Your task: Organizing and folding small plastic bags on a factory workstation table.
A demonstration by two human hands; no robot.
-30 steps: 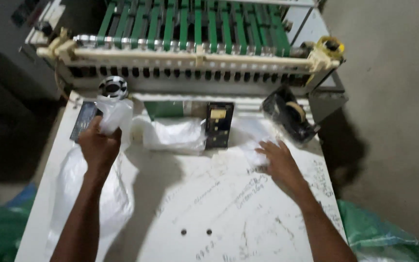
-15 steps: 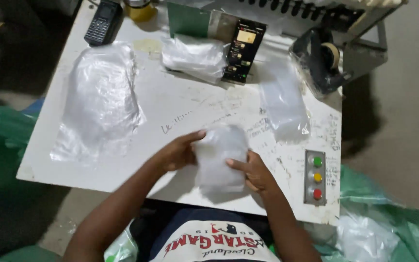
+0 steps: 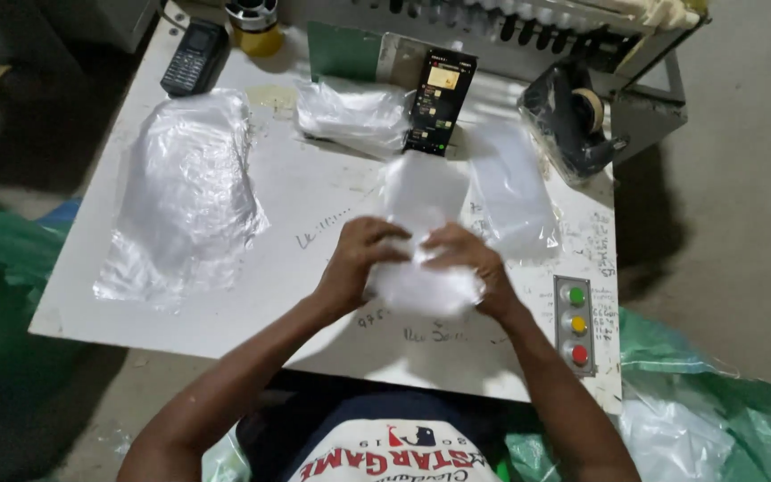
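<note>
Both of my hands grip one clear plastic bag (image 3: 421, 201) with white stuffing over the white table (image 3: 314, 192). My left hand (image 3: 360, 259) pinches its near left side. My right hand (image 3: 470, 263) clutches the near right side, fingers curled into the plastic. The bag's far end lies stretched out on the table toward a small black device (image 3: 440, 101) with a lit screen.
A big pile of clear bags (image 3: 185, 192) lies at the left, a smaller bundle (image 3: 350, 116) at the back, a flat bag (image 3: 515, 192) at the right. A black phone (image 3: 194, 58), a tape dispenser (image 3: 573, 112) and a three-button panel (image 3: 577, 321) stand around.
My hands have shifted farther onto the table and the bag is now stretched out lengthwise away from me. The view has tilted slightly.
</note>
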